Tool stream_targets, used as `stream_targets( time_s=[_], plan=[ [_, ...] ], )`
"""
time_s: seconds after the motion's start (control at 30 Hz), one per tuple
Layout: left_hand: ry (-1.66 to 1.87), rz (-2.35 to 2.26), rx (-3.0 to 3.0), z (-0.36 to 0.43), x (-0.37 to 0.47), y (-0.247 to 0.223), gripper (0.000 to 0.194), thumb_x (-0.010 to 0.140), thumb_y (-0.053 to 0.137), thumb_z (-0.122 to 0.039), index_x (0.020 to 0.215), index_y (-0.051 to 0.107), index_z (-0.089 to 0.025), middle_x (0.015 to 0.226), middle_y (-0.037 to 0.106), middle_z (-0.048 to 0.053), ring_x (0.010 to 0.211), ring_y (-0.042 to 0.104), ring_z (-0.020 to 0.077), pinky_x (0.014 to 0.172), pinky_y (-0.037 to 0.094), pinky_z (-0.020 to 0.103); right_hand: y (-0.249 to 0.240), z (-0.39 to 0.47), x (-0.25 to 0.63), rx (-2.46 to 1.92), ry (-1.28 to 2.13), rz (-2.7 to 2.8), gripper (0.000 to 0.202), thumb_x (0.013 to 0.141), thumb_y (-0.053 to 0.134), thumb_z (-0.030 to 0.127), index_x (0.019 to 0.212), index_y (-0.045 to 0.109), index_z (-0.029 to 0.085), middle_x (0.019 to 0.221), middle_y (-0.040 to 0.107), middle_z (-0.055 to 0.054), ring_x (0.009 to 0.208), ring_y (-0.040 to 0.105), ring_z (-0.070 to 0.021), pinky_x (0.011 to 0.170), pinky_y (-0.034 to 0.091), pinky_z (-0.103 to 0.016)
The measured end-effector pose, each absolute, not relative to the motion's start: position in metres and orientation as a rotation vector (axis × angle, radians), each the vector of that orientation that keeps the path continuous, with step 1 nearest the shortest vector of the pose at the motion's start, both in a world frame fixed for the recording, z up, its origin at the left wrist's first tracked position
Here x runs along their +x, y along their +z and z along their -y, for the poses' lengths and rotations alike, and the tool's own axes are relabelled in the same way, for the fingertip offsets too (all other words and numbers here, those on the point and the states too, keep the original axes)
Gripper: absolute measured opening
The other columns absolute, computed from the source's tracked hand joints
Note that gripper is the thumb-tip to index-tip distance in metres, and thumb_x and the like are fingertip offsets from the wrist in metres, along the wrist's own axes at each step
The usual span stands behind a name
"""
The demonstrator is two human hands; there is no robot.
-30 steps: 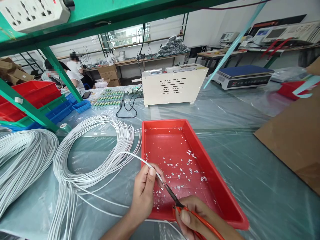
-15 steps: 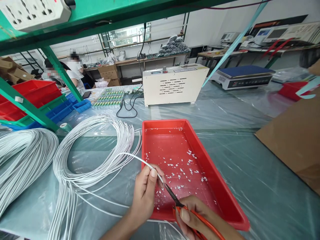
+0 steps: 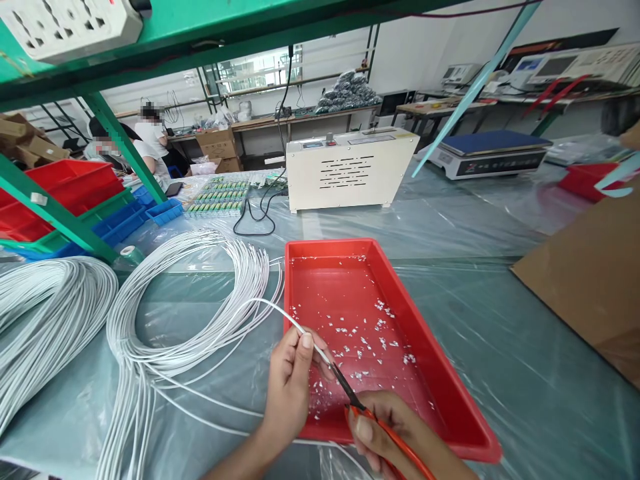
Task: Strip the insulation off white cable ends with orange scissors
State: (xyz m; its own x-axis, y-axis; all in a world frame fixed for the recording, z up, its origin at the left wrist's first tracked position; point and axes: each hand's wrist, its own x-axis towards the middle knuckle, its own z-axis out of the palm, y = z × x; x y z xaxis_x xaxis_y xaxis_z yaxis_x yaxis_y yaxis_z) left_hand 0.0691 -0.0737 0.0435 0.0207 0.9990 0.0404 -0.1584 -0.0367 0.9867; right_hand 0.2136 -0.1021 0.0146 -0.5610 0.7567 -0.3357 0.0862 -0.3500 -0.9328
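Note:
My left hand (image 3: 291,383) pinches the end of a thin white wire (image 3: 273,308) over the near left corner of a red tray (image 3: 430,353). My right hand (image 3: 395,437) grips orange-handled cutters (image 3: 373,420), and their dark jaws meet the wire tip just past my left thumb. Small white scraps of insulation (image 3: 370,340) are scattered across the tray's floor. The held wire runs back to a loose coil of white wires (image 3: 165,313) on the plastic-covered table.
A second white wire bundle (image 3: 45,313) lies far left. A beige machine (image 3: 350,167) stands behind the tray, a scale (image 3: 493,153) at back right, brown cardboard (image 3: 590,280) at right. Red and blue bins (image 3: 75,193) sit under a green shelf frame. Two people sit at back left.
The held wire has lifted slightly and its arc has shifted a little right. My right hand and the cutters have edged left and down. Everything else stays as it was.

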Motion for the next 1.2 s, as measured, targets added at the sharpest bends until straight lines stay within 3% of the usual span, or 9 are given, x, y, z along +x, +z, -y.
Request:
stream_targets(
  time_s=[0.27, 0.47, 0.7, 1.2],
  plan=[
    [1.259, -1.043, 1.058, 0.073, 0.069, 0.043, 0.03, 0.087, 0.04, -0.037, 0.07, 0.05, -0.014, 0.066, 0.058, 0.002, 0.049, 0.053, 0.01, 0.051, 0.04, 0.021, 0.014, 0.101, 0.211, -1.122, 1.857, 1.558, 0.054, 0.068, 0.044, 0.071, 0.057, 0.038, 0.018, 0.046, 0.034, 0.007, 0.036, 0.031, -0.0046, 0.034, 0.024, -0.017],
    [1.13, -0.971, 0.917, 0.073, 0.071, 0.036, 0.033, 0.085, 0.041, -0.043, 0.07, 0.048, -0.015, 0.058, 0.054, -0.001, 0.042, 0.047, 0.008, 0.045, 0.037, 0.019, 0.017, 0.098, 0.212, -1.23, 1.261, 1.798, 0.048, 0.068, 0.056, 0.061, 0.055, 0.037, 0.018, 0.052, 0.033, 0.005, 0.05, 0.028, -0.0093, 0.044, 0.02, -0.023],
    [1.316, -1.09, 1.18, 0.076, 0.068, 0.046, 0.027, 0.09, 0.036, -0.03, 0.073, 0.051, -0.015, 0.064, 0.056, 0.001, 0.058, 0.052, 0.0121, 0.059, 0.04, 0.023, 0.015, 0.1, 0.217, -1.089, 1.974, 1.495, 0.055, 0.066, 0.045, 0.072, 0.058, 0.04, 0.018, 0.046, 0.038, 0.006, 0.034, 0.031, -0.0041, 0.033, 0.025, -0.016],
    [1.276, -1.13, 1.288, 0.078, 0.065, 0.046, 0.026, 0.091, 0.034, -0.023, 0.071, 0.048, -0.017, 0.066, 0.053, 0.0, 0.059, 0.048, 0.0115, 0.06, 0.037, 0.023, 0.011, 0.101, 0.219, -1.048, 2.079, 1.4, 0.055, 0.071, 0.044, 0.068, 0.057, 0.045, 0.015, 0.042, 0.042, 0.005, 0.029, 0.03, -0.0017, 0.03, 0.023, -0.014]
  ],
)
